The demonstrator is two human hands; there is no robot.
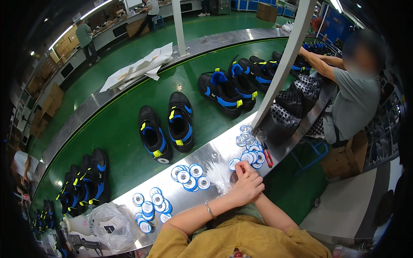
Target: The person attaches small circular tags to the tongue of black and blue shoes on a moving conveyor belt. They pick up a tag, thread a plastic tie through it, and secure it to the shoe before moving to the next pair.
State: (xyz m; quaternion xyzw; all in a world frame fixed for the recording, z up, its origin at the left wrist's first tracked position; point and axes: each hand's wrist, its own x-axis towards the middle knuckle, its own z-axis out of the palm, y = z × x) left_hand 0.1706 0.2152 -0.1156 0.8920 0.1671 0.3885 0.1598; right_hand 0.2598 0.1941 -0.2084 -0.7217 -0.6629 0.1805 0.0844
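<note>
My left hand (246, 189), with a bangle on its wrist, is closed in front of my body, its fingers curled. My right hand (244, 167) meets it from behind and is largely covered, but its visible fingertips are pinched together. What either hand holds is too small or hidden. A round white tag with a blue rim (233, 164) shows right beside the fingertips; I cannot tell whether it is held. Under and left of the hands lies a bundle of clear plastic tag fasteners (220, 175). Just beyond them are a pile of similar tags (254, 155) and red-handled snips (267, 155).
More round tags (190, 177) and another pile (154, 206) lie along the metal ledge (124, 193). A plastic bag (111, 228) sits at its left end. Black-and-blue shoes (180, 122) stand on the green conveyor (107, 142). A white post (279, 64) rises ahead; a co-worker (355, 86) handles shoes at right.
</note>
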